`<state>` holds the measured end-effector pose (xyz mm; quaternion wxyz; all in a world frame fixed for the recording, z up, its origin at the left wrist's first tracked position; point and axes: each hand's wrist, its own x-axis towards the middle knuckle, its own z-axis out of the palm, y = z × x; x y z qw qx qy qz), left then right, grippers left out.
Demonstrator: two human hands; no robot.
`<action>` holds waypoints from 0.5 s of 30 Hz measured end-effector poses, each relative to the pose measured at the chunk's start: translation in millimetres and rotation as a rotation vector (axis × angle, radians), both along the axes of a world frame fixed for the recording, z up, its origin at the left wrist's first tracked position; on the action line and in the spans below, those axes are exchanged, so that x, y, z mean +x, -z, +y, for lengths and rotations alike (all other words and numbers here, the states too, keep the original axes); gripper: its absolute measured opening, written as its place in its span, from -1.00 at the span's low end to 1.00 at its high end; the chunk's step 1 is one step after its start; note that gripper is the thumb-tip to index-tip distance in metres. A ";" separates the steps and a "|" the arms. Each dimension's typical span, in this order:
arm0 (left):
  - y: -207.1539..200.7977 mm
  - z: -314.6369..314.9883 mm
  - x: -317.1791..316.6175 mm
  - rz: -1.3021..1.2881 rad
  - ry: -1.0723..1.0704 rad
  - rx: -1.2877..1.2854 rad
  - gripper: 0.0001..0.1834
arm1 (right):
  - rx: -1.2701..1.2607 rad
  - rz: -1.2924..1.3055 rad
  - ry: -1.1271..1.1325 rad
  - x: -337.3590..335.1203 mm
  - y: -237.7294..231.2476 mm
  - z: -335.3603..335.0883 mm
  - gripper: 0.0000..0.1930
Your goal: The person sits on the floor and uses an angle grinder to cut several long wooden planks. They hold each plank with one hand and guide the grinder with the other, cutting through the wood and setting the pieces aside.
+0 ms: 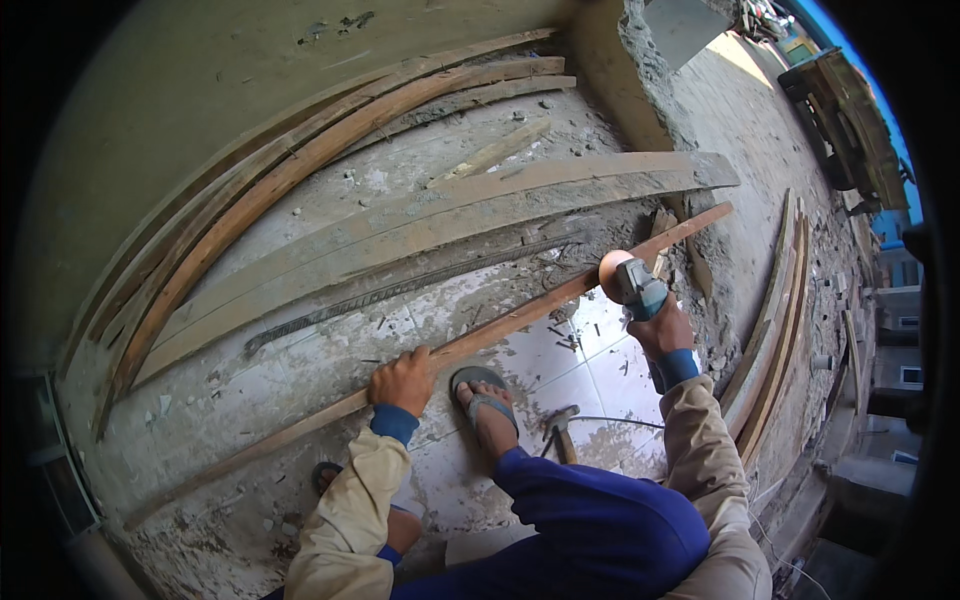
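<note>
A long, narrow reddish-brown wooden batten [520, 316] runs slantwise over the dirty tiles, from lower left to upper right. My left hand [402, 382] is closed over it left of the middle. In my right hand [662, 328] is an angle grinder [640, 288], gripped round its body. The grinder's round, orange-brown disc [613, 272] stands at the batten's near edge, toward its right end; whether it touches or spins I cannot tell. A claw hammer [564, 436] lies on the tiles below, between my sandalled foot [488, 402] and my right forearm.
Wide grey planks [430, 225] lie beyond the batten, with several long beams [290, 165] along the wall. More boards [775, 330] are stacked at right. A dark cable [630, 423] crosses the tiles. Rubble lies around a broken wall end [650, 80]; a truck [850, 130] stands outside.
</note>
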<state>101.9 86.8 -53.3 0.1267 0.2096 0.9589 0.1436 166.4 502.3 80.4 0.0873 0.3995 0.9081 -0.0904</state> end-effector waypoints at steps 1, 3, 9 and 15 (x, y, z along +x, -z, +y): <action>-0.6 0.7 0.0 -0.005 -0.002 -0.011 -0.65 | -0.010 -0.039 -0.029 5.1 -0.8 0.5 -0.31; -1.9 1.5 1.2 0.014 -0.010 0.001 -0.65 | -0.029 -0.122 -0.069 14.2 -2.5 0.4 -0.31; -2.6 2.0 2.2 -0.002 -0.016 0.009 -0.52 | -0.069 -0.150 -0.082 28.6 5.0 -13.2 -0.32; -3.5 1.4 1.1 0.009 -0.003 0.018 -0.57 | -0.107 -0.124 -0.104 19.7 8.2 -21.2 -0.34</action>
